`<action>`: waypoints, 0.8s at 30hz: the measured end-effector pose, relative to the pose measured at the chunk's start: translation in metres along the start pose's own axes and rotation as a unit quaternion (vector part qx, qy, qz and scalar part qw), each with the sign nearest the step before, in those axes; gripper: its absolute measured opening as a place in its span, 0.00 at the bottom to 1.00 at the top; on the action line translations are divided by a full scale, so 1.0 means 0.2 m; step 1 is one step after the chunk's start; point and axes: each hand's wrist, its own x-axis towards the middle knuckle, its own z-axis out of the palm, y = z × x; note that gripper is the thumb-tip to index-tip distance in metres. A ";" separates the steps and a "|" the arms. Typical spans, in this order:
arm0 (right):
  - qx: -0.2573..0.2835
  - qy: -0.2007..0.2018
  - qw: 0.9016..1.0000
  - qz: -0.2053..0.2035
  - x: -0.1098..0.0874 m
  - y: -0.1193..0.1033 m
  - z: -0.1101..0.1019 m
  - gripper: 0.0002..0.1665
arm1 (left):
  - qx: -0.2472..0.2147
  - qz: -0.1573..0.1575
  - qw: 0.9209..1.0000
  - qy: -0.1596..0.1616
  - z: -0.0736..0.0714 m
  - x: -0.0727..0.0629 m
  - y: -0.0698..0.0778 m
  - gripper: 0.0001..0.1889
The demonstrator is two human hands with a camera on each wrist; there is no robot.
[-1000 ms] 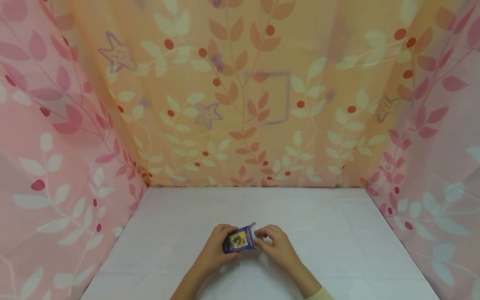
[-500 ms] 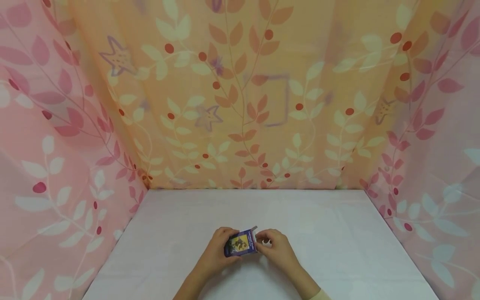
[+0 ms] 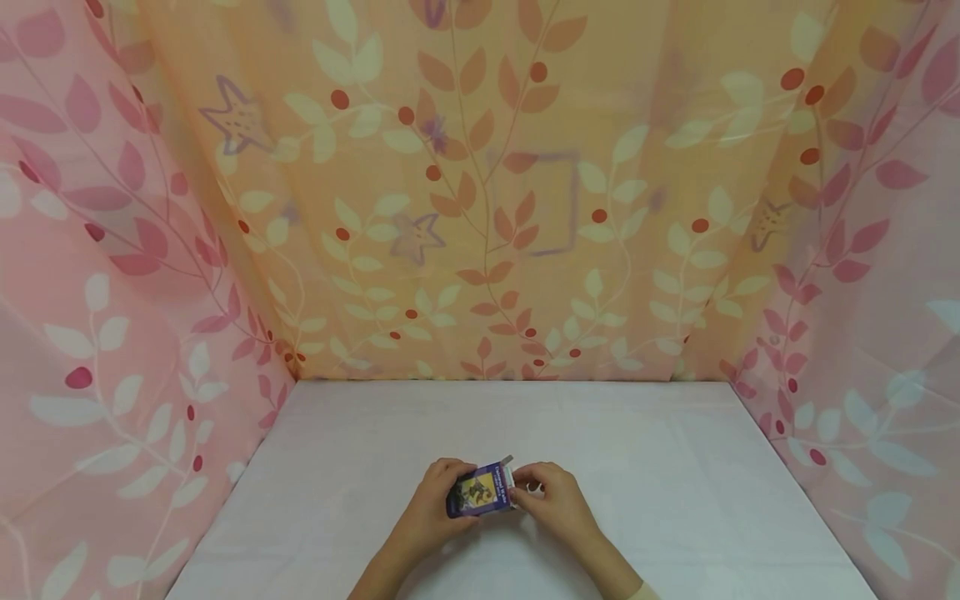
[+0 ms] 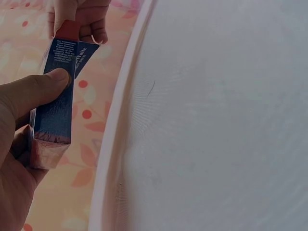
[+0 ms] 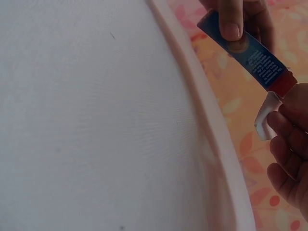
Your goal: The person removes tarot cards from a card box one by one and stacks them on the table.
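A small dark blue-purple card box with a yellow picture on its front and "Universal Waite" lettering is held tilted above the table. My left hand grips its closed end, the thumb pressed on the narrow printed side. At the other end, the box is open, with a small tab sticking up. There my right hand pinches the end between thumb and fingers. In the right wrist view, a white-sided flap lies against the right fingertips, beside a dark red tab. The box's inside is hidden.
A white-covered table lies under both hands. Orange leaf-patterned cloth hangs along its far edge, and pink patterned cloth borders the left and right sides.
Both hands and the box appear slightly lower in the head view, as do the table and the cloth. The hold on the box looks much the same, the right fingers still at its open end.
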 end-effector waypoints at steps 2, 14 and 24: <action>0.003 0.003 1.000 0.002 0.00 0.00 0.00 0.10 | -0.001 -0.005 1.000 0.001 0.00 0.00 0.00 0.40; 0.070 -0.010 0.997 0.023 0.01 0.01 -0.03 0.09 | -0.002 -0.033 0.999 0.005 -0.02 0.00 -0.01 0.40; 0.080 0.020 0.996 0.039 0.02 0.01 -0.08 0.10 | -0.002 -0.033 0.999 0.007 -0.02 0.00 -0.01 0.40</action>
